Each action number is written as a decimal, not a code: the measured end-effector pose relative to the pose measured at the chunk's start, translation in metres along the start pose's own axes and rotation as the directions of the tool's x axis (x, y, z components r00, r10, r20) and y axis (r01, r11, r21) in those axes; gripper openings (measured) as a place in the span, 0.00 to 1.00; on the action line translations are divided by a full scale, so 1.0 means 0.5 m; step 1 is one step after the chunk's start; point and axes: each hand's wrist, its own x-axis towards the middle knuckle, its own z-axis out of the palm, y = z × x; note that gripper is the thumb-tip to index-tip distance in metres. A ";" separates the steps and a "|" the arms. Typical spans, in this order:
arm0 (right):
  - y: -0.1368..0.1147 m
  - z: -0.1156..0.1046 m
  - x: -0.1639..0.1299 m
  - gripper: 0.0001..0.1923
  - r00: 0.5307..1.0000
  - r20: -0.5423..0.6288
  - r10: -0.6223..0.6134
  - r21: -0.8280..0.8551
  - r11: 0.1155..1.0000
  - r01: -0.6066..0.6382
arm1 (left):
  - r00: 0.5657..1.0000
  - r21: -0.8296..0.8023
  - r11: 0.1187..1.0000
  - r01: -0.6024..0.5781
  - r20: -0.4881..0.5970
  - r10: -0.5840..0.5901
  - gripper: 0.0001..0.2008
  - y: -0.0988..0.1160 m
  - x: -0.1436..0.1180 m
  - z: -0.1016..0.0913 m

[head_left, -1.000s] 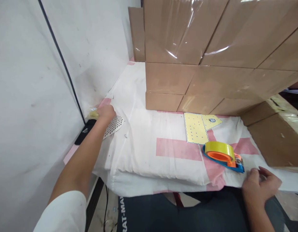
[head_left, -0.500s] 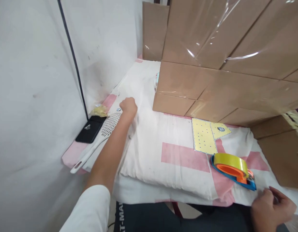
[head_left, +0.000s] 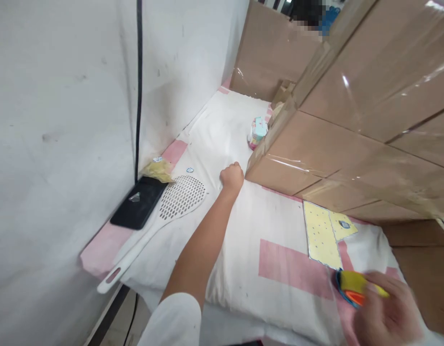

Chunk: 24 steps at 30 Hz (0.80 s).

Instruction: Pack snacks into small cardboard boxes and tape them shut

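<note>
A white-and-pink cloth [head_left: 279, 250] is covering the table beside a white wall [head_left: 63, 96], with wrapped boxes [head_left: 369, 120] stacked behind. The left hand [head_left: 231, 177] is lying fisted on the cloth at the box corner, holding nothing visible. The blurred right hand [head_left: 388, 312] is covering the tape dispenser [head_left: 351, 288]; its grip is unclear. A swatter [head_left: 171, 206] is lying beside a phone [head_left: 139, 202].

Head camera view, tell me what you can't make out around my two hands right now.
- right hand: motion-blurred and cut by the bottom edge; it covers part of the tape dispenser, so the grip is unclear.
- left hand: a closed fist on the white cloth; anything inside is hidden.
- small packet: print too small to read, partly behind the cardboard boxes.
</note>
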 end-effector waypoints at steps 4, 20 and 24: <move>-0.224 0.232 0.003 0.04 0.814 0.398 -0.423 0.444 0.865 0.233 | 1.000 -0.062 0.998 -0.005 0.005 0.005 0.17 -0.012 0.005 -0.004; -0.457 0.688 -0.032 0.10 0.830 0.530 0.176 0.696 0.469 -0.544 | 0.913 -0.975 0.224 0.003 -0.089 -0.399 0.08 -0.084 0.056 -0.033; -0.443 0.711 -0.026 0.12 0.730 0.671 0.131 0.625 0.430 -0.651 | 0.933 -0.975 0.211 -0.073 -0.141 -0.331 0.07 -0.080 0.039 -0.039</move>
